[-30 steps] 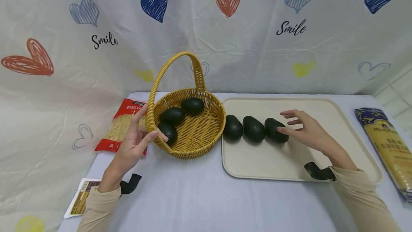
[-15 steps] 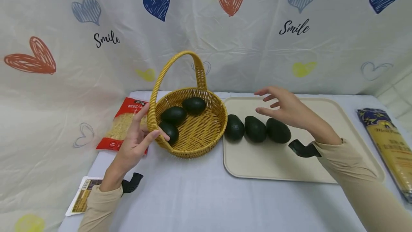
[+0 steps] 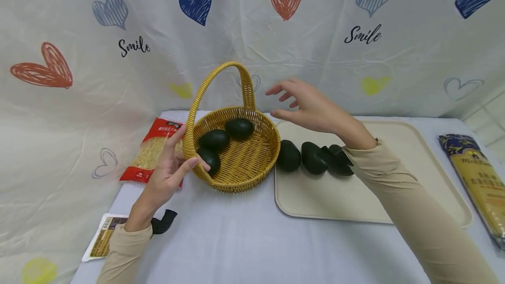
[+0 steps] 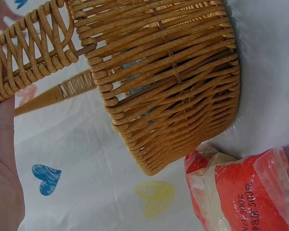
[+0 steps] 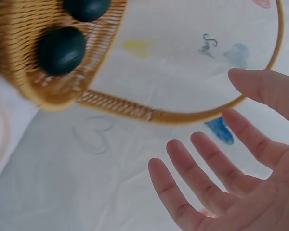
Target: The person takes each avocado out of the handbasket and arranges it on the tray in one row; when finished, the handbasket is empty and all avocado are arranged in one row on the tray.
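- The rim of the wicker basket, set near the bench's back edge, is gripped by the left hand, fingers curled around the weave.
- Three avocados are held inside the basket.
- The right hand is held in the air just beside the basket's handle, fingers spread, holding nothing.
- Three more avocados are lined up on the tray, beside the basket.

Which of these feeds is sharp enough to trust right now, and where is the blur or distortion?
Head view: evenly lit and mostly sharp, with wide-angle bowing at the edges; the right hand shows slight motion blur above the basket. Left wrist view: crisp on the basket weave, soft on the red packet. Right wrist view: blurriest, with the avocados and basket handle smeared, fingers soft.
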The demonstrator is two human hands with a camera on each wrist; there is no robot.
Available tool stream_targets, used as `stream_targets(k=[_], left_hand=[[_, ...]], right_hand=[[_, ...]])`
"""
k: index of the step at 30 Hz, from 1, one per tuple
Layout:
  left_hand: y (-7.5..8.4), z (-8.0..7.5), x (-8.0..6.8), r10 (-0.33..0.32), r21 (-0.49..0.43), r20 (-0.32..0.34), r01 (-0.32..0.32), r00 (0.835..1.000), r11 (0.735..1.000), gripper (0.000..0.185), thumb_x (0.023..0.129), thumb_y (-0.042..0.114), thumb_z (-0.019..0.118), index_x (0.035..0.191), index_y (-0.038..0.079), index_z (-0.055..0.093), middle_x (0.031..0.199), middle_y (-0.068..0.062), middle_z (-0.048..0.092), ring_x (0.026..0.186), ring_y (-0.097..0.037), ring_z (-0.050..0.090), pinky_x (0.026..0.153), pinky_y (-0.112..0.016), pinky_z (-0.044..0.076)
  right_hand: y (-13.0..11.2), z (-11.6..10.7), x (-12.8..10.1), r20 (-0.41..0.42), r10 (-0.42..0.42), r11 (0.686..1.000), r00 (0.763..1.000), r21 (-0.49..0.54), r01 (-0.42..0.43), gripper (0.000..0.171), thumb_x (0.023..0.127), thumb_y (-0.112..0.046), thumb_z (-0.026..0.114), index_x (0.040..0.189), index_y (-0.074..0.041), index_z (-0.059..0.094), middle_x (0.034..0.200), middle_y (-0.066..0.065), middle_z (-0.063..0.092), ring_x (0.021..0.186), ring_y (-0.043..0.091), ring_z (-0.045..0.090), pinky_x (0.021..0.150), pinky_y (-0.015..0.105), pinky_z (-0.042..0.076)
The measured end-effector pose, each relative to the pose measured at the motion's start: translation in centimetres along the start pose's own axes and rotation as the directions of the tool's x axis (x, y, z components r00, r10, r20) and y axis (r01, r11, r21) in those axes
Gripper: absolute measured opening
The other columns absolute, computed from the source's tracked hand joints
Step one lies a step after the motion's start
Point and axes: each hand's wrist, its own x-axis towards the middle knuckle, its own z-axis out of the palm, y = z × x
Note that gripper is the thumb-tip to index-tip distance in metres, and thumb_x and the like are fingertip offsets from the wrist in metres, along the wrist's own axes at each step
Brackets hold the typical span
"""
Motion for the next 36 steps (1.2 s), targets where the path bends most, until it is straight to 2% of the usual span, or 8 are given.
stream_targets(k=[5, 9, 12, 15, 21, 26, 31, 36], left_hand=[[0.1, 0.1, 0.0, -0.004, -0.005, 0.002, 0.004, 1.0, 1.0, 0.081, 0.1, -0.016, 0.05, 0.166, 0.01, 0.012, 0.091, -0.008, 0.077, 0.091, -0.014, 0.075, 0.095, -0.025, 0.052], [0.0, 0.1, 0.1, 0.003, -0.001, 0.002, -0.003, 1.0, 1.0, 0.084, 0.098, -0.018, 0.05, 0.167, 0.014, 0.015, 0.092, -0.007, 0.077, 0.09, -0.013, 0.075, 0.069, -0.023, 0.048], [-0.1, 0.0, 0.1, 0.005, 0.008, 0.003, -0.005, 1.0, 1.0, 0.084, 0.099, -0.018, 0.05, 0.167, 0.017, 0.016, 0.093, -0.005, 0.077, 0.073, -0.009, 0.068, 0.046, -0.027, 0.033], [-0.1, 0.0, 0.1, 0.009, -0.006, 0.013, -0.009, 1.0, 1.0, 0.083, 0.1, -0.017, 0.05, 0.167, 0.017, 0.015, 0.094, -0.006, 0.077, 0.066, -0.01, 0.063, 0.038, -0.023, 0.028], [-0.2, -0.1, 0.1, 0.007, -0.005, 0.012, -0.007, 1.0, 1.0, 0.083, 0.1, -0.016, 0.049, 0.167, 0.017, 0.014, 0.092, -0.009, 0.076, 0.086, -0.014, 0.073, 0.045, -0.026, 0.033], [-0.2, -0.2, 0.0, 0.005, -0.001, 0.007, -0.005, 1.0, 1.0, 0.083, 0.1, -0.017, 0.048, 0.167, 0.016, 0.013, 0.091, -0.009, 0.076, 0.089, -0.012, 0.074, 0.053, -0.026, 0.037], [-0.2, -0.2, 0.1, 0.005, -0.012, 0.017, -0.005, 1.0, 1.0, 0.083, 0.101, -0.017, 0.048, 0.167, 0.017, 0.012, 0.091, -0.013, 0.076, 0.077, -0.014, 0.071, 0.037, -0.023, 0.025], [-0.2, -0.2, 0.0, -0.005, 0.005, 0.011, 0.005, 1.0, 1.0, 0.087, 0.098, -0.021, 0.047, 0.167, 0.017, 0.012, 0.091, -0.013, 0.075, 0.06, -0.016, 0.06, 0.035, -0.023, 0.023]], right_hand=[[-1.3, 0.3, 2.1, 0.049, -0.038, 0.999, 0.998, -0.023, 0.039, 0.042, 0.097, -0.015, 0.076, 0.135, -0.004, 0.062, 0.136, 0.012, 0.06, 0.119, 0.03, 0.062, 0.1, 0.05, 0.053], [-2.0, 0.5, 3.6, 0.082, -0.06, 0.998, 0.995, -0.013, 0.062, 0.043, 0.097, -0.017, 0.076, 0.135, -0.004, 0.062, 0.137, 0.012, 0.06, 0.12, 0.029, 0.061, 0.1, 0.049, 0.053], [-2.4, 0.6, 4.8, 0.108, -0.077, 0.997, 0.991, 0.004, 0.077, 0.042, 0.097, -0.017, 0.077, 0.135, -0.003, 0.062, 0.137, 0.012, 0.061, 0.12, 0.028, 0.06, 0.099, 0.048, 0.054], [-2.5, 1.0, 5.7, 0.142, -0.095, 0.995, 0.985, 0.015, 0.094, 0.042, 0.096, -0.016, 0.076, 0.134, -0.003, 0.063, 0.136, 0.011, 0.064, 0.115, 0.027, 0.061, 0.099, 0.046, 0.054], [-1.7, 3.2, 7.2, 0.215, -0.113, 0.993, 0.97, 0.068, 0.101, 0.04, 0.095, -0.016, 0.078, 0.132, -0.004, 0.065, 0.133, 0.01, 0.065, 0.113, 0.025, 0.064, 0.098, 0.042, 0.055], [-0.6, 6.5, 7.9, 0.273, -0.124, 0.989, 0.954, 0.116, 0.096, 0.042, 0.096, -0.018, 0.078, 0.133, -0.004, 0.064, 0.134, 0.012, 0.064, 0.117, 0.027, 0.063, 0.1, 0.042, 0.054], [0.3, 9.5, 8.2, 0.315, -0.12, 0.984, 0.941, 0.165, 0.07, 0.044, 0.095, -0.015, 0.079, 0.134, -0.003, 0.063, 0.137, 0.015, 0.062, 0.121, 0.033, 0.062, 0.1, 0.041, 0.055], [0.4, 12.0, 8.6, 0.366, -0.149, 0.967, 0.919, 0.248, 0.058, 0.044, 0.094, -0.009, 0.078, 0.133, 0.001, 0.062, 0.135, 0.02, 0.062, 0.122, 0.041, 0.063, 0.101, 0.043, 0.055]])
